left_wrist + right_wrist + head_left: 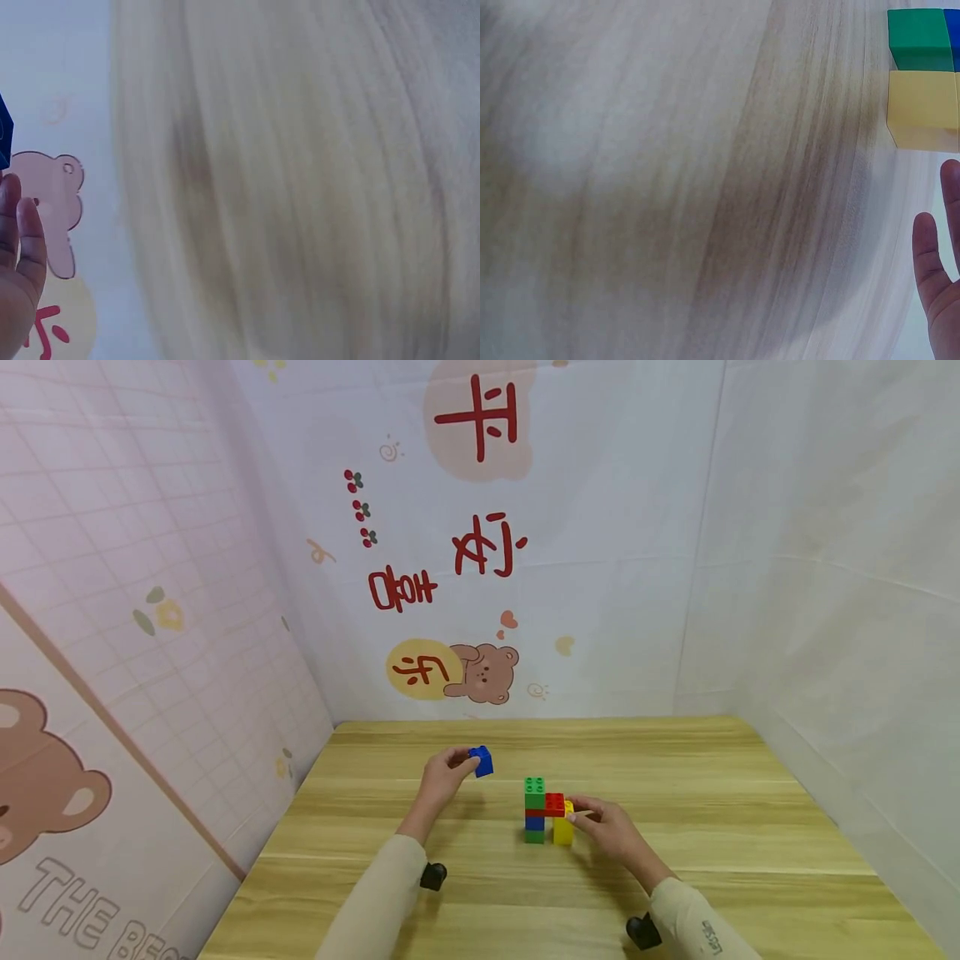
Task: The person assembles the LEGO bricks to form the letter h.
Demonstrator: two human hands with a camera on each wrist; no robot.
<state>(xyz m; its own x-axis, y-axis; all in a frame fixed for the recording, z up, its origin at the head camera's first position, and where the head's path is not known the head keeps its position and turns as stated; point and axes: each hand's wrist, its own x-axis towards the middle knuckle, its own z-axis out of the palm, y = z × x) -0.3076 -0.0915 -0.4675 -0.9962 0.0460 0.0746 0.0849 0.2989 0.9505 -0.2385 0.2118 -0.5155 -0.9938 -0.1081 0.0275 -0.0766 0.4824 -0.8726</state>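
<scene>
My left hand (pixel 442 775) pinches a blue toy brick (pixel 482 762) above the table, left of a small brick structure. In the left wrist view, only part of the blue brick (pixel 4 133) and some fingers show at the left edge. The structure's left column has a green brick (pixel 534 793) on top, then a red brick (pixel 553 803), a blue one (pixel 535 822) and a green base (pixel 534 837). The red brick reaches across to a yellow column (pixel 562 833). With thumb and fingertips, my right hand (pixel 611 831) grips the upper yellow part at the structure's right side.
The structure stands on a wood-grain table (pixel 720 835). A printed white cloth (pixel 615 568) hangs behind the table and along its sides. Black devices (pixel 432 876) sit below both wrists, by the beige sleeves (pixel 378 893).
</scene>
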